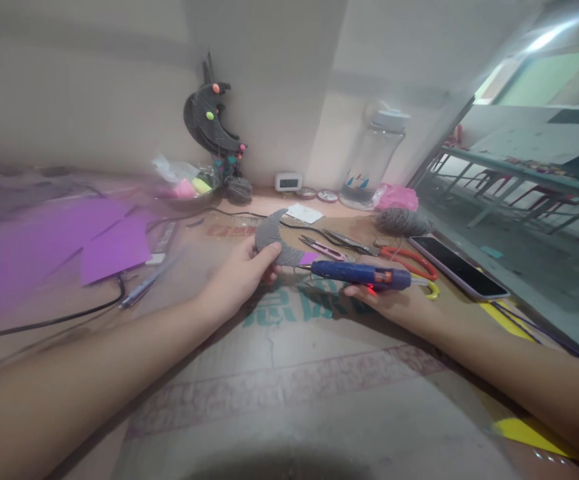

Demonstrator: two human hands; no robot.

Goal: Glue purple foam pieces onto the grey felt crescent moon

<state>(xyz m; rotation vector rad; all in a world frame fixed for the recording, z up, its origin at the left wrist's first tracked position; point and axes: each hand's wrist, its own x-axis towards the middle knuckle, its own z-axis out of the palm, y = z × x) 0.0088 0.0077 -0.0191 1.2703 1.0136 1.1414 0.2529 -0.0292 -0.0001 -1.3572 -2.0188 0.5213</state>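
Between the thumb and fingers of my left hand is a crescent moon wrapped in grey yarn. Bare purple shows at its right tip. My right hand is closed around a blue hot glue gun with a small red light glowing on it. The gun's nozzle points left and meets or nearly meets the moon's tip; I cannot tell if they touch. A strand of grey yarn hangs near the nozzle. Part of my right fingers is hidden behind the gun.
Behind my hands lie a pink craft knife, orange-handled scissors, a grey yarn ball and a phone. Purple sheets spread at left. A finished-looking dark moon, a small clock and a bottle stand by the wall.
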